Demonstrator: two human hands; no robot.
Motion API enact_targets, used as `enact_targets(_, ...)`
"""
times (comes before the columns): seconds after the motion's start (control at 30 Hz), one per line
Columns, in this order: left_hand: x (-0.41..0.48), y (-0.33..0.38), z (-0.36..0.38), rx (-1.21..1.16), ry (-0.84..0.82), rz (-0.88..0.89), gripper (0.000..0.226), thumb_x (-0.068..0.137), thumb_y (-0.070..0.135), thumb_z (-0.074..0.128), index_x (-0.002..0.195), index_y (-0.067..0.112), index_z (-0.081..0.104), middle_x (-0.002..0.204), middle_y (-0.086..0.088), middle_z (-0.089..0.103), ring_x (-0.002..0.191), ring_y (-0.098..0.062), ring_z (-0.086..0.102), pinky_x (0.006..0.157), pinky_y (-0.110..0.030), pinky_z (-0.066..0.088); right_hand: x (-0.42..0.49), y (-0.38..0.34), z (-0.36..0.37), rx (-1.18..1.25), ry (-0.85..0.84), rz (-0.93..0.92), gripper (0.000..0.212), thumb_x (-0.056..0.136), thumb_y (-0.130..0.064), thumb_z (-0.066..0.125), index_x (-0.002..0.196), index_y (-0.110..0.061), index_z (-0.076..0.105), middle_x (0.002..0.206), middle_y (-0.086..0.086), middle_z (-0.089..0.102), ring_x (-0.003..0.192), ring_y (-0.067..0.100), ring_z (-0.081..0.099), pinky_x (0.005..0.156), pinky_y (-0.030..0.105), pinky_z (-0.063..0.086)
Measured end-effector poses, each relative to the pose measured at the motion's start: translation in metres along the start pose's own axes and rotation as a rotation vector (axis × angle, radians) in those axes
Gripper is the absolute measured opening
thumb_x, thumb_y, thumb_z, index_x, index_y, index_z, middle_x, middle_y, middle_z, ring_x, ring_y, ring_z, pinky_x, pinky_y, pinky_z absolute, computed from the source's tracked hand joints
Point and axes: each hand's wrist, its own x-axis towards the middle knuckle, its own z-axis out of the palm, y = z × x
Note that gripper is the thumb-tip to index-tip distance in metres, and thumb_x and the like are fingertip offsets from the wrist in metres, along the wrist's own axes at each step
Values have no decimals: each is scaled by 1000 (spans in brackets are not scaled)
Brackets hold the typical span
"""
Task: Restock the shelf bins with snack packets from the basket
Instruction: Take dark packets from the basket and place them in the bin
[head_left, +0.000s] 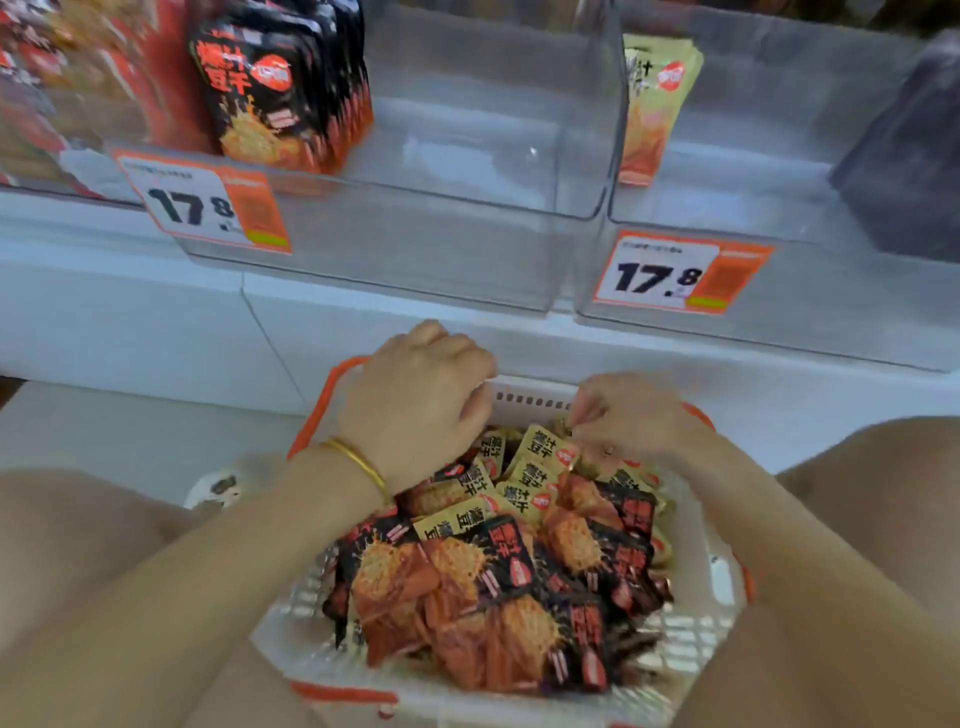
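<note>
Basket (519, 401), before the shelf: black and yellow snack packets (467, 587), heaped. My right hand (628, 426) pinched one yellow packet (543, 445). Left hand (415, 410) curled over heap; hold unclear. Step: picking. Next, probably: lift to right bin (857, 304).

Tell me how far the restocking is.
Done: a row of black packets stands in the left bin, a few yellow packets in the right bin. In hand: the right hand pinches a yellow packet in the basket. Left: most; the basket is full.
</note>
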Motion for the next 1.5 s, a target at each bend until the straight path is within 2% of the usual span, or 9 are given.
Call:
enact_targets(0.17, 6, 16, 36, 48, -266, -59, 28, 95, 30, 37, 104, 22, 63, 104, 5, 62, 104, -16, 48, 80, -33, 45, 34, 71, 51, -490, -124, 45, 6, 84, -13, 63, 82, -11, 57, 83, 6, 58, 71, 17, 54, 52, 23, 40)
enact_targets(0.4, 4, 15, 55, 44, -386, -81, 25, 94, 26, 37, 100, 22, 61, 100, 4, 62, 98, -17, 48, 81, -38, 47, 37, 108, 102, -735, 14, 31, 44, 85, -14, 61, 124, -15, 40, 115, 6, 61, 108, 31, 55, 73, 37, 42)
enact_targets(0.63, 0, 14, 53, -29, -406, -68, 25, 95, 24, 40, 105, 21, 63, 107, 4, 63, 102, -17, 50, 89, -35, 43, 47, 96, 93, -505, -117, 22, 17, 83, -13, 67, 98, -5, 63, 105, 9, 65, 97, 26, 61, 80, 35, 52)
enact_targets(0.8, 0, 13, 51, -112, -431, -61, 29, 95, 26, 49, 122, 22, 59, 119, 2, 61, 111, -18, 51, 95, -35, 40, 40, 58, 44, -423, 33, -208, 8, 86, -14, 65, 88, -16, 57, 93, -1, 58, 88, 17, 54, 73, 27, 43)
enact_targets(0.93, 3, 18, 39, -162, -452, -52, 39, 92, 32, 55, 130, 21, 52, 118, 0, 60, 110, -18, 52, 92, -35, 42, 16, 22, 18, 39, -73, -317, 11, 83, -9, 70, 85, -17, 63, 84, -3, 64, 76, 11, 59, 71, 19, 46)
enact_targets(1.13, 6, 7, 8, -377, -430, -267, 17, 89, 25, 62, 102, 14, 63, 82, 7, 54, 81, -12, 50, 66, -18, 36, 5, 0, 20, 664, -46, -259, 10, 77, -14, 73, 84, -13, 67, 77, -1, 67, 70, 7, 64, 64, 17, 51)
enact_targets(1.27, 2, -19, -21, -745, -340, -466, 5, 86, 8, 66, 83, 9, 62, 85, -14, 65, 76, -16, 56, 75, -28, 46, -1, 0, 23, 1249, -294, -160, 63, 60, -34, 85, 110, -7, 59, 102, 16, 69, 89, 27, 69, 72, 37, 58)
enact_targets(1.37, -5, -31, -42, -923, -299, -519, 11, 86, -1, 62, 81, 8, 57, 80, -10, 63, 66, -8, 58, 69, -20, 47, -17, -18, 35, 1303, -328, -270, 56, 58, -28, 86, 104, -9, 60, 104, 20, 68, 87, 31, 69, 72, 39, 58)
enact_targets(1.5, -12, -35, -70, -1030, -211, -522, 8, 85, -3, 60, 83, 4, 56, 74, -7, 62, 58, -5, 58, 63, -19, 49, -41, -75, 31, 1087, -43, -441, 19, 77, -17, 68, 94, -10, 65, 90, 8, 72, 73, 21, 69, 65, 38, 60)
